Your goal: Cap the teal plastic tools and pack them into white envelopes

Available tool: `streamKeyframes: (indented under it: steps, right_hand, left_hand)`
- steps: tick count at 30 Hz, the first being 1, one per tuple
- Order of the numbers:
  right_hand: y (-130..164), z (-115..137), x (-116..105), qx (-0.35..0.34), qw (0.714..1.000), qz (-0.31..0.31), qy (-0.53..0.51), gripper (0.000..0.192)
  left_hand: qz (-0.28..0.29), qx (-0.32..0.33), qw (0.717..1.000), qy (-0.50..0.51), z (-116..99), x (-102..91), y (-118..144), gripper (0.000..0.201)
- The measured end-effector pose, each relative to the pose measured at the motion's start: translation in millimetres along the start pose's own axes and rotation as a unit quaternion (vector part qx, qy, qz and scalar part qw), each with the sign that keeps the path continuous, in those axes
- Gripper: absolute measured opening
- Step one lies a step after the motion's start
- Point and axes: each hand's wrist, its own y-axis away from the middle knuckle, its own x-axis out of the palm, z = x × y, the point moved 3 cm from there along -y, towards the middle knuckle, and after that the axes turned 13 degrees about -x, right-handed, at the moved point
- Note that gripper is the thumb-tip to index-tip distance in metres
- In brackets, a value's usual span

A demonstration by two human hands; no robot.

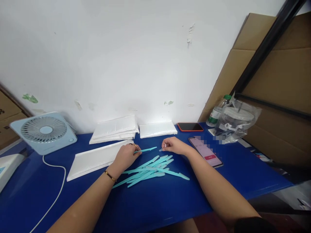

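Note:
My left hand (125, 156) pinches the end of a slim turquoise eyebrow razor (148, 149), which points to the right above the table. Opposite its tip, my right hand (174, 145) has its fingers closed on a small translucent cap (160, 149), a short way apart from the razor. Below and between both hands lies a loose, crisscrossed pile of turquoise eyebrow razors (145, 174), several with pale covers on their ends. A long white packet (94, 158) lies beside and partly behind my left hand.
White packets (114, 127) are stacked by the wall, with another white packet stack (157, 128) alongside. A fan (46, 131) stands left. At right are a red-edged phone (190, 127), a lit phone (205, 151), a bottle (216, 113) and a bagged cup (234, 121) on the blue table (155, 207).

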Motion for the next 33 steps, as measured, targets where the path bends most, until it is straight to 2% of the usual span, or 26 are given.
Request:
streamKeyframes:
  steps: [3,5,10,14,16,21,23,25,29,33]
  right_hand:
    - [-1,11,-1,-0.049,0.998,-0.013,0.028,0.021]
    - [-4,22,5,-0.088,0.996,0.008,0.033,0.019]
    - [-12,32,22,-0.103,0.992,0.060,0.050,0.018]
    - [-10,27,21,-0.097,0.991,0.090,0.027,0.018]
    - [-7,22,14,-0.087,0.993,0.082,0.019,0.019]
    - [6,11,-13,-0.028,0.999,-0.009,0.026,0.022]
    - [10,10,-17,-0.022,0.999,-0.020,0.031,0.022]
    - [12,12,-15,-0.031,0.999,0.009,0.028,0.021]
    - [8,20,-2,-0.057,0.994,0.080,0.040,0.015]
    - [4,23,4,-0.068,0.993,0.091,0.033,0.013]
  left_hand:
    - [-0.032,0.003,0.999,0.009,2,-4.7,2,0.022]
    - [-0.036,0.019,0.999,0.018,-1,-5.6,6,0.022]
    - [0.058,0.049,0.997,0.026,-13,1.7,17,0.021]
    - [0.076,0.036,0.996,0.015,-16,5.4,16,0.020]
    - [0.058,0.033,0.998,0.005,-15,3.9,13,0.020]
    - [0.003,0.012,1.000,-0.019,-8,-4.0,7,0.017]
    - [-0.012,0.008,1.000,-0.019,-8,-6.0,7,0.017]
    - [-0.007,0.011,1.000,-0.011,-12,-5.6,10,0.021]
    - [0.045,0.033,0.998,0.016,-23,1.5,16,0.024]
    - [0.074,0.047,0.996,0.013,-27,8.8,17,0.021]
